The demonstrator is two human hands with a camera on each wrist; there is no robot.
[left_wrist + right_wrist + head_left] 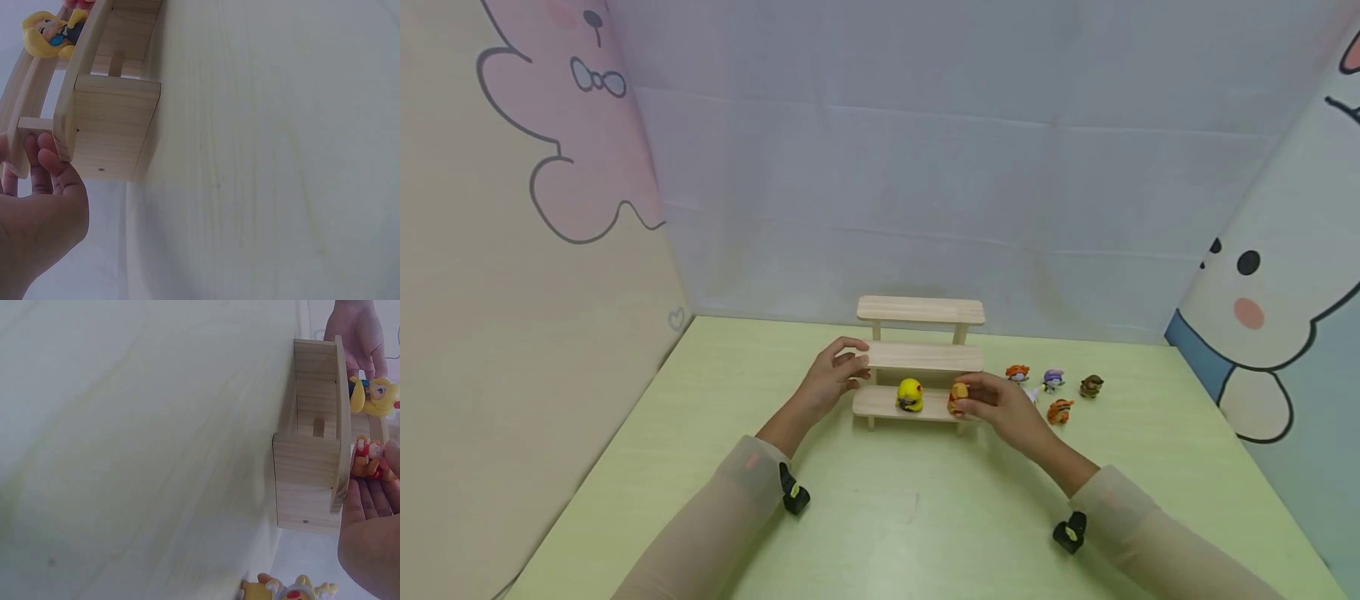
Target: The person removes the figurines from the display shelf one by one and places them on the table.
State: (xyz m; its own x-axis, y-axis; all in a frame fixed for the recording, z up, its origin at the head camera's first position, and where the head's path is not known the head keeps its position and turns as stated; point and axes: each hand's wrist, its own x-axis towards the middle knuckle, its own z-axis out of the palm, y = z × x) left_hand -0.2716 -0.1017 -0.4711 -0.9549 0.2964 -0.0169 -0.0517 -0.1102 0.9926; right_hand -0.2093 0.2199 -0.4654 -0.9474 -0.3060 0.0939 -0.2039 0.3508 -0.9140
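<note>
A three-tier wooden display shelf (921,357) stands towards the back of the table. My left hand (831,379) holds its left end, fingertips curled at the plank edge and by a crosspiece in the left wrist view. On the lowest tier sits a yellow-haired figurine (909,395) in dark clothes, seen closer in the right wrist view (377,397). Beside it, near the right end of that tier, my right hand (1011,417) pinches a small orange-and-red figurine (957,398) between thumb and fingers. Its base is close over the plank.
Several more figurines are on the table right of the shelf: an orange-haired one (1017,372), a purple one (1053,381), a brown one (1091,386) and an orange striped one (1060,411). A whitish one (1033,394) is partly hidden behind my right hand. Cloth hangs behind.
</note>
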